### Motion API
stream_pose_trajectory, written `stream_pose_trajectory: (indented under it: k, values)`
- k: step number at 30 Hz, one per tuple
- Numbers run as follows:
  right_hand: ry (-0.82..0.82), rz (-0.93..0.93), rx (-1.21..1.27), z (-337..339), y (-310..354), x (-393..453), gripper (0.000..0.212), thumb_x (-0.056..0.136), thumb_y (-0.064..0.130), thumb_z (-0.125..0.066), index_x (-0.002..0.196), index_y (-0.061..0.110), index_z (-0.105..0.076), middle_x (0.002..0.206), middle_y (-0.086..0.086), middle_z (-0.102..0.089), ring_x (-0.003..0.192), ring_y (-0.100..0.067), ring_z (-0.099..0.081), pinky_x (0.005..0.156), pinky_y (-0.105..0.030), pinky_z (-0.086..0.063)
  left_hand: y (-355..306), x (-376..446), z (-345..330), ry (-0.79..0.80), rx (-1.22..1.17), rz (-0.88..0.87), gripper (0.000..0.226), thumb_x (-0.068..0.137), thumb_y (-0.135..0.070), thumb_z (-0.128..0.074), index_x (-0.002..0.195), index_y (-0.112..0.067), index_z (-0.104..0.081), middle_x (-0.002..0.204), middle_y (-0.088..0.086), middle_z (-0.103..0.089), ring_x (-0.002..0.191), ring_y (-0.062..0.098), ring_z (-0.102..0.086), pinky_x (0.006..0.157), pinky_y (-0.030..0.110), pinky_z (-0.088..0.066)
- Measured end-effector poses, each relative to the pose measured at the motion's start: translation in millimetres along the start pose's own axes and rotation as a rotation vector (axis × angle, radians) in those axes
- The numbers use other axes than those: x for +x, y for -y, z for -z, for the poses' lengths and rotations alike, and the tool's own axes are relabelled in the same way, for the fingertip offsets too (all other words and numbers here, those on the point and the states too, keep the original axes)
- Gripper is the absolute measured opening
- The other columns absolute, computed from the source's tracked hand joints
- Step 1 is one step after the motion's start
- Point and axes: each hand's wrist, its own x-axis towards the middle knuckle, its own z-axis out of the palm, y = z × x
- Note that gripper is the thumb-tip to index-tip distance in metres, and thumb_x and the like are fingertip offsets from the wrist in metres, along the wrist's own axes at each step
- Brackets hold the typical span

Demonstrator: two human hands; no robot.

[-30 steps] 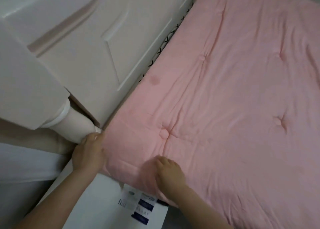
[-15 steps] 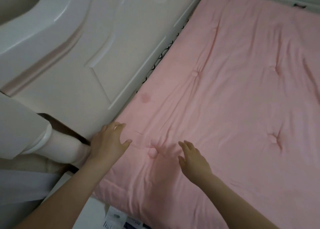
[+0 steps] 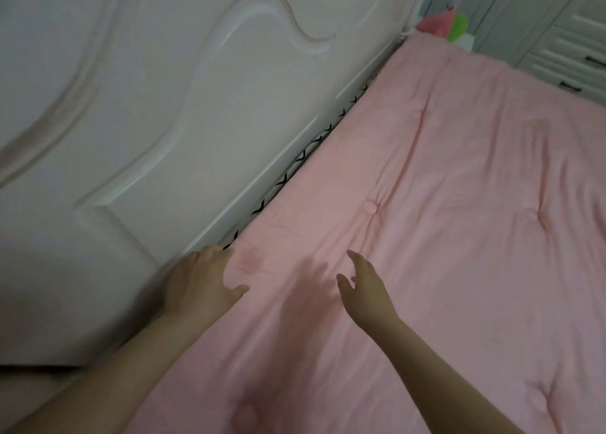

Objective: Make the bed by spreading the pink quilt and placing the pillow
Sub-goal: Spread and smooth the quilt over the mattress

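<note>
The pink quilt [image 3: 459, 204] lies spread flat over the bed, tufted with small dimples and lightly creased. Its left edge runs along the white carved headboard [image 3: 164, 121]. My left hand [image 3: 203, 282] is open with fingers spread, at the quilt's edge beside the headboard. My right hand [image 3: 365, 289] is open too, fingers loosely extended, hovering just above the quilt and casting a shadow to its left. Neither hand holds anything. No pillow is in view.
A narrow gap with a black zigzag pattern [image 3: 295, 167] runs between headboard and quilt. Pink and green items [image 3: 446, 25] sit past the far corner of the bed. White drawers [image 3: 570, 56] stand at the top right.
Both hands let go of the quilt's near corner, opened, and moved forward along the headboard edge. The view swung up the bed, so the bedpost and papers on the floor dropped out of sight.
</note>
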Motion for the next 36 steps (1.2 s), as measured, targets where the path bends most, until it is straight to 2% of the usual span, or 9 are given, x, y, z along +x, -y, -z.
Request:
stream_pose_trajectory:
  k: [6, 10, 13, 15, 18, 24, 27, 32, 36]
  values:
    - [-0.030, 0.001, -0.181, 7.4, -15.5, 86.9, 0.058, 0.096, 0.029, -0.046, 0.147, 0.019, -0.021, 0.155, -0.006, -0.022, 0.139, -0.026, -0.029, 0.110, -0.039, -0.030, -11.0, 46.1, -38.6, 0.074, 0.231, -0.158, 0.086, 0.032, -0.060, -0.084, 0.105, -0.018, -0.067, 0.110, 0.006, -0.066, 0.086, 0.027, -0.067, 0.063, 0.037, -0.055]
    - [-0.031, 0.015, -0.178, 13.2, -26.0, 148.6, 0.061, 0.095, 0.026, -0.046, 0.148, 0.022, -0.018, 0.156, -0.001, -0.020, 0.139, -0.024, -0.030, 0.110, -0.039, -0.031, -30.7, 102.7, -53.4, -0.014, 0.101, -0.112, 0.086, 0.057, -0.069, -0.067, 0.125, -0.019, -0.055, 0.130, 0.010, -0.054, 0.112, 0.031, -0.056, 0.086, 0.042, -0.048]
    - [-0.015, 0.058, -0.208, 15.2, -32.3, 191.1, 0.058, 0.095, 0.026, -0.043, 0.148, 0.025, -0.020, 0.156, 0.005, -0.020, 0.139, -0.018, -0.031, 0.110, -0.036, -0.030, -50.7, 151.1, -70.2, -0.033, 0.086, 0.004, 0.106, 0.060, -0.084, -0.015, 0.146, -0.023, -0.023, 0.149, 0.008, -0.030, 0.134, 0.028, -0.034, 0.104, 0.041, -0.035]
    - [-0.005, 0.056, -0.178, 12.9, -36.5, 216.8, 0.051, 0.095, 0.032, -0.043, 0.144, 0.025, -0.029, 0.152, 0.004, -0.031, 0.135, -0.018, -0.037, 0.107, -0.032, -0.032, -58.5, 172.5, -95.9, 0.007, 0.117, 0.018, 0.107, 0.061, -0.081, -0.002, 0.148, -0.020, -0.013, 0.150, 0.010, -0.028, 0.132, 0.029, -0.036, 0.102, 0.040, -0.036]
    - [-0.072, -0.033, -0.068, 3.0, -37.2, 246.2, 0.031, 0.092, 0.046, -0.044, 0.111, 0.023, -0.053, 0.106, 0.000, -0.059, 0.112, -0.024, -0.055, 0.083, -0.028, -0.035, -62.2, 176.8, -136.6, -0.039, 0.185, 0.001, 0.086, 0.080, -0.068, -0.017, 0.141, -0.011, -0.038, 0.133, 0.019, -0.049, 0.108, 0.036, -0.053, 0.089, 0.044, -0.047]
    - [-0.097, -0.217, -0.232, -15.3, 1.3, 302.4, 0.091, 0.073, 0.085, -0.028, 0.110, 0.008, -0.062, 0.114, -0.011, -0.062, 0.109, -0.033, -0.056, 0.078, -0.034, -0.034, -57.4, 190.8, -154.3, -0.205, 0.180, -0.001, 0.071, 0.088, -0.056, -0.025, 0.140, -0.010, -0.038, 0.120, 0.017, -0.052, 0.101, 0.033, -0.050, 0.081, 0.041, -0.043]
    - [-0.126, -0.188, -0.325, -26.4, 4.4, 316.2, 0.078, 0.076, 0.079, -0.035, 0.107, 0.015, -0.066, 0.113, -0.009, -0.064, 0.107, -0.031, -0.058, 0.074, -0.032, -0.033, -56.4, 193.4, -156.5, -0.181, 0.186, 0.021, 0.076, 0.090, -0.058, -0.019, 0.139, -0.002, -0.037, 0.121, 0.018, -0.055, 0.101, 0.033, -0.054, 0.081, 0.041, -0.046]
    - [-0.293, -0.169, -0.266, -25.1, -7.6, 313.7, 0.030, 0.089, 0.032, -0.051, 0.101, 0.007, -0.063, 0.111, -0.015, -0.064, 0.106, -0.035, -0.058, 0.075, -0.031, -0.039, -52.8, 200.9, -156.1, -0.211, 0.133, 0.035, 0.084, 0.086, -0.063, -0.025, 0.137, 0.001, -0.037, 0.121, 0.018, -0.057, 0.102, 0.033, -0.056, 0.086, 0.040, -0.047]
    - [-0.346, -0.113, -0.170, -20.0, -24.7, 294.6, 0.023, 0.090, 0.022, -0.048, 0.072, 0.008, -0.051, 0.094, -0.020, -0.062, 0.091, -0.035, -0.057, 0.069, -0.030, -0.030, -55.4, 189.1, -143.7, -0.192, 0.001, -0.013, 0.093, 0.082, -0.077, -0.013, 0.130, -0.004, -0.047, 0.110, 0.012, -0.061, 0.095, 0.030, -0.057, 0.080, 0.038, -0.044]
